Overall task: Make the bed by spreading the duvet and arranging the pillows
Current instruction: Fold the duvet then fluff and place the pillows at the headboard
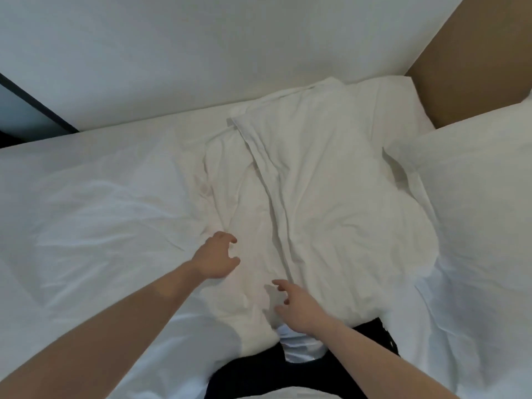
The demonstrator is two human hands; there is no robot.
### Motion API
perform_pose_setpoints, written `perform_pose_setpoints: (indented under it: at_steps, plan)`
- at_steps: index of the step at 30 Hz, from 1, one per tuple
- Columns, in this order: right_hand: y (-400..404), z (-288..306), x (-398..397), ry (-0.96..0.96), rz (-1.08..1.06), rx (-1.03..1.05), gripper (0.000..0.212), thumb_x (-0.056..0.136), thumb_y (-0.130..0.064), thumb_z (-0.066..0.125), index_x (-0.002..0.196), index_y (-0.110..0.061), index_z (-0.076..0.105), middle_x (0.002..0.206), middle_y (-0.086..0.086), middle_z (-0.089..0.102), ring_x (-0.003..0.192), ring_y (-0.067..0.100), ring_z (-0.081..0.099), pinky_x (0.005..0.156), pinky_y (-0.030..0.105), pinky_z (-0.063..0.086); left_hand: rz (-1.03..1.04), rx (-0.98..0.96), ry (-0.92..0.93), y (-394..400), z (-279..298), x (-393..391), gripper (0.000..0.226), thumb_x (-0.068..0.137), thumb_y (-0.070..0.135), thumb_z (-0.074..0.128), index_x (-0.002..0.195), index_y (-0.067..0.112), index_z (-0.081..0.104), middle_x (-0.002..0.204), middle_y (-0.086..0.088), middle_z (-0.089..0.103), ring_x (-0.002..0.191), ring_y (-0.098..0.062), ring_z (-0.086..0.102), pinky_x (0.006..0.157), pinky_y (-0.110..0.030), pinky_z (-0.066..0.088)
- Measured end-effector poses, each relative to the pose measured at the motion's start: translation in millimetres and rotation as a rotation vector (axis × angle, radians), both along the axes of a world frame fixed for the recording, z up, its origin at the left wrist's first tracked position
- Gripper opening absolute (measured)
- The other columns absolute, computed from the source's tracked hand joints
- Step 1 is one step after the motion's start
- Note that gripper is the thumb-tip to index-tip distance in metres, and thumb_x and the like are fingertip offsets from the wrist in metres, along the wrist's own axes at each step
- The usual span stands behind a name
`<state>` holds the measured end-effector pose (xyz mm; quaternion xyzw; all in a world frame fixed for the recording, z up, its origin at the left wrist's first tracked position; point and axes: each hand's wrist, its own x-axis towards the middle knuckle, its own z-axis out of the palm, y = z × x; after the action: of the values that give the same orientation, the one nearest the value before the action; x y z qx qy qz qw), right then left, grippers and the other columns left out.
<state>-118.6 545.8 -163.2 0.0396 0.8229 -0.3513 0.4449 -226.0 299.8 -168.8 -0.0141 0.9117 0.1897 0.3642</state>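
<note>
Both hands (217, 256) (296, 308) hover, seemingly ungripping, over duvet (331, 182).

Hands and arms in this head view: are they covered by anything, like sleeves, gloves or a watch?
No. The left hand and right hand are bare, without gloves, and both forearms are uncovered as far as the picture shows. No watch, ring or bracelet can be seen.
</note>
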Motion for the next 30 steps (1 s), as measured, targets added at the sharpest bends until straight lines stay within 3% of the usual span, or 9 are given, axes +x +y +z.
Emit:
perform_pose_setpoints:
  at_steps: [3, 6, 10, 13, 18, 20, 25, 27, 30]
  plan:
    - [60.7, 40.7, -28.2, 0.151, -0.238, -0.040, 0.055, 0.094, -0.028, 0.064, 0.145, -0.038, 0.046, 0.135, -0.015, 0.056, 0.103, 0.004, 0.062, 0.083, 0.018, 0.049, -0.068, 0.052, -0.003, 38.6, 21.8, 11.7, 0.061, 0.084, 0.043, 0.065, 0.139, 0.023, 0.052, 0.147, -0.001, 0.045, 0.130, -0.024, 0.050, 0.107, -0.036, 0.043]
    - [127.9, 68.0, -54.5, 0.291, -0.383, -0.008, 0.050, 0.092, -0.023, 0.067, 0.138, -0.037, 0.053, 0.129, -0.016, 0.060, 0.100, 0.000, 0.063, 0.072, 0.015, 0.047, -0.080, 0.113, 0.048, 88.5, 43.9, 12.4, 0.057, 0.086, 0.041, 0.064, 0.139, 0.024, 0.052, 0.145, 0.001, 0.044, 0.127, -0.021, 0.050, 0.103, -0.032, 0.044]
    - [205.4, 75.6, -83.2, 0.360, -0.434, 0.115, 0.054, 0.092, -0.024, 0.067, 0.143, -0.031, 0.049, 0.138, -0.013, 0.056, 0.114, 0.011, 0.060, 0.091, 0.029, 0.050, -0.111, 0.209, 0.112, 163.1, 55.3, 8.0, 0.055, 0.086, 0.042, 0.063, 0.137, 0.025, 0.054, 0.144, 0.003, 0.043, 0.129, -0.020, 0.049, 0.106, -0.032, 0.043]
    - [256.6, 60.1, -101.2, 0.373, -0.388, 0.198, 0.063, 0.091, -0.027, 0.068, 0.149, -0.029, 0.043, 0.151, -0.004, 0.047, 0.134, 0.020, 0.049, 0.108, 0.037, 0.043, -0.164, 0.192, 0.100, 218.8, 49.6, 4.0, 0.059, 0.087, 0.041, 0.064, 0.142, 0.026, 0.051, 0.153, 0.002, 0.034, 0.137, -0.022, 0.042, 0.111, -0.034, 0.039]
    - [321.2, 22.8, -135.0, 0.292, -0.289, 0.278, 0.083, 0.089, -0.037, 0.071, 0.158, -0.018, 0.029, 0.163, 0.006, 0.031, 0.150, 0.025, 0.030, 0.121, 0.039, 0.025, -0.189, 0.014, -0.078, 268.9, 24.8, 11.3, 0.082, 0.089, 0.043, 0.060, 0.159, 0.029, 0.020, 0.168, 0.000, -0.010, 0.150, -0.031, 0.017, 0.117, -0.043, 0.035]
    - [342.3, 7.5, -145.2, 0.243, -0.261, 0.308, 0.091, 0.089, -0.042, 0.072, 0.160, -0.013, 0.024, 0.165, 0.008, 0.029, 0.151, 0.025, 0.027, 0.122, 0.037, 0.022, -0.203, -0.065, -0.190, 272.5, 10.9, 21.3, 0.093, 0.085, 0.043, 0.060, 0.162, 0.029, 0.008, 0.168, 0.000, -0.018, 0.153, -0.033, 0.009, 0.121, -0.044, 0.029]
    - [371.9, -20.5, -160.9, 0.121, -0.285, 0.216, 0.103, 0.086, -0.053, 0.072, 0.161, -0.008, 0.018, 0.166, 0.011, 0.026, 0.153, 0.024, 0.026, 0.122, 0.033, 0.021, -0.235, -0.109, -0.379, 287.9, 0.4, 35.6, 0.088, 0.086, 0.032, 0.053, 0.162, 0.026, 0.010, 0.170, -0.002, -0.008, 0.153, -0.033, 0.017, 0.123, -0.038, 0.025]
    - [373.4, -28.3, -165.8, 0.108, -0.280, 0.183, 0.108, 0.082, -0.059, 0.073, 0.161, -0.009, 0.019, 0.165, 0.010, 0.028, 0.152, 0.024, 0.029, 0.123, 0.033, 0.023, -0.180, -0.095, -0.314, 293.5, 3.0, 33.5, 0.081, 0.086, 0.031, 0.055, 0.160, 0.024, 0.021, 0.170, -0.002, 0.002, 0.150, -0.030, 0.026, 0.120, -0.035, 0.029]
    - [374.9, -34.8, -168.9, 0.052, -0.259, 0.155, 0.114, 0.079, -0.063, 0.075, 0.162, -0.013, 0.015, 0.163, 0.009, 0.032, 0.150, 0.026, 0.032, 0.122, 0.034, 0.027, -0.099, -0.084, -0.073, 305.2, 8.8, 30.8, 0.073, 0.086, 0.035, 0.058, 0.154, 0.027, 0.031, 0.166, 0.000, 0.008, 0.143, -0.026, 0.034, 0.112, -0.034, 0.038]
